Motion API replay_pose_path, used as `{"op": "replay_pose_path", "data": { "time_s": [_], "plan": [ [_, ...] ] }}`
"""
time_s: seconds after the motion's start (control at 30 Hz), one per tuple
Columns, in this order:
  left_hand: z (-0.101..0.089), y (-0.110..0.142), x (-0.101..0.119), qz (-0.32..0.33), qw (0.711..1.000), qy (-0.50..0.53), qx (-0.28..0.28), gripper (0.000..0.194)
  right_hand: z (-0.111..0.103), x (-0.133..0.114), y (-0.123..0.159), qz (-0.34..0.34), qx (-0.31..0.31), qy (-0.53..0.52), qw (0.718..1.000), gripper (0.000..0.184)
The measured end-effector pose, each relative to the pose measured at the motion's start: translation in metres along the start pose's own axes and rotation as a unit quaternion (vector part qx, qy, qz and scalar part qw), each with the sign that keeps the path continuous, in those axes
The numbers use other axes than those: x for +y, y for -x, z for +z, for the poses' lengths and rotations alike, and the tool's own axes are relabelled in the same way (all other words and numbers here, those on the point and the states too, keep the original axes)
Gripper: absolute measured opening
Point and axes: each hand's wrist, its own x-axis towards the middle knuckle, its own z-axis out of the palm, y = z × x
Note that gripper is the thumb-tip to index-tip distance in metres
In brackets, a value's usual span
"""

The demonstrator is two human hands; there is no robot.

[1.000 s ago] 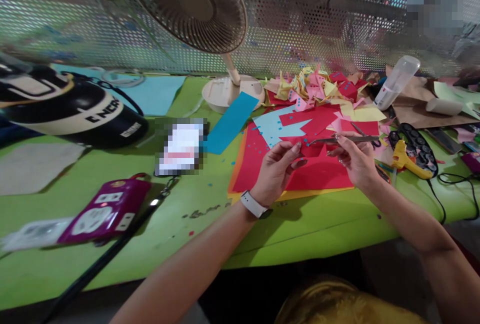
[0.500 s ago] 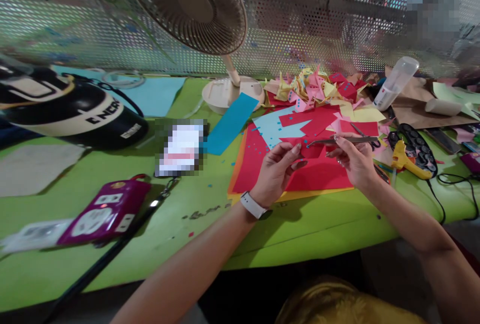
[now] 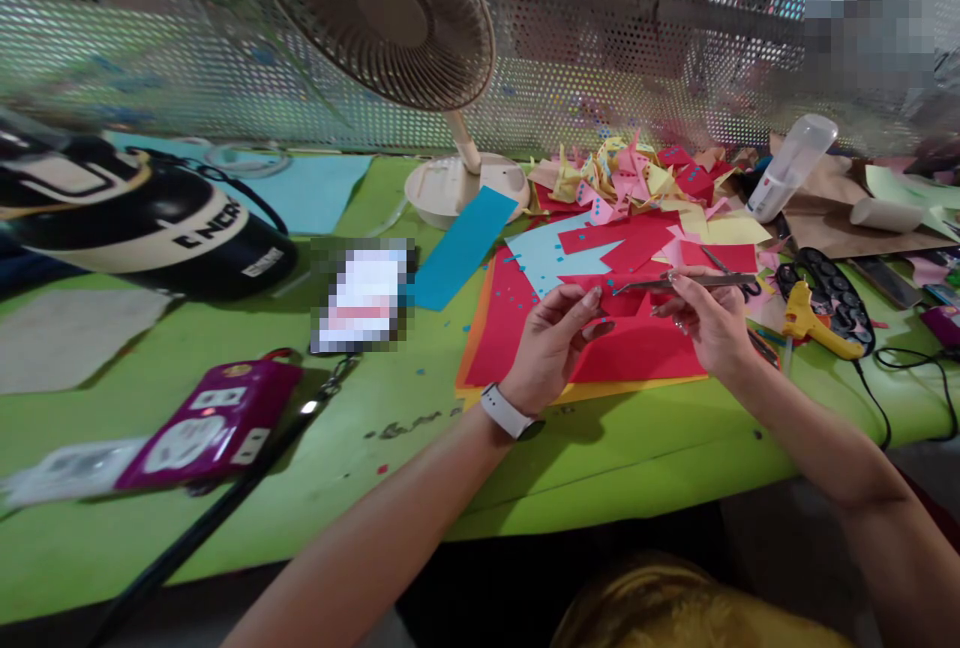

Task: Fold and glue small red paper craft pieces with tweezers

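Observation:
My left hand (image 3: 553,342), with a white watch on its wrist, pinches a small red paper piece (image 3: 624,302) above a stack of red paper sheets (image 3: 637,348). My right hand (image 3: 709,320) is closed on metal tweezers (image 3: 686,280), whose tips point left and meet the red piece. A light blue cut paper (image 3: 546,258) with tiny dots lies just beyond my hands. A heap of pink, yellow and red paper scraps (image 3: 626,178) sits farther back.
On the green table (image 3: 360,448) stand a beige fan (image 3: 397,18), a black helmet (image 3: 135,218) at left and a purple power strip (image 3: 202,423). A blue paper strip (image 3: 461,246), a yellow glue gun (image 3: 814,318) and a clear bottle (image 3: 795,163) lie around.

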Motion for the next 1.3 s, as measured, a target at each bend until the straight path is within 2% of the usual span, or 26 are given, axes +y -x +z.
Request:
{"op": "replay_pose_path", "data": {
  "time_s": [0.67, 0.77, 0.87, 0.97, 1.03, 1.2, 1.3],
  "plan": [
    [-0.003, -0.001, -0.002, 0.005, 1.0, -0.007, -0.005, 0.032, -0.001, 0.001, 0.0, 0.008, 0.0, 0.003, 1.0, 0.026],
    [-0.004, -0.002, -0.002, 0.007, 1.0, -0.008, -0.005, 0.031, -0.004, 0.0, -0.001, -0.016, 0.005, 0.002, 1.0, 0.024],
    [-0.005, -0.003, -0.003, 0.011, 1.0, -0.012, -0.005, 0.031, -0.005, -0.005, -0.002, -0.087, 0.017, 0.013, 0.996, 0.022],
    [-0.004, -0.003, -0.002, 0.008, 1.0, -0.02, -0.015, 0.033, -0.007, -0.011, -0.004, -0.175, -0.015, 0.097, 0.98, 0.023],
    [-0.003, -0.002, -0.002, 0.005, 0.999, -0.024, -0.02, 0.033, -0.011, -0.014, -0.008, -0.203, -0.056, 0.187, 0.959, 0.022],
    [-0.005, -0.003, -0.005, 0.003, 0.999, -0.037, -0.028, 0.033, -0.018, -0.01, -0.016, -0.187, -0.147, 0.328, 0.914, 0.024],
    [-0.007, -0.005, -0.007, -0.002, 0.999, -0.036, -0.026, 0.035, -0.018, -0.008, -0.016, -0.181, -0.149, 0.335, 0.912, 0.022]
  ]
}}
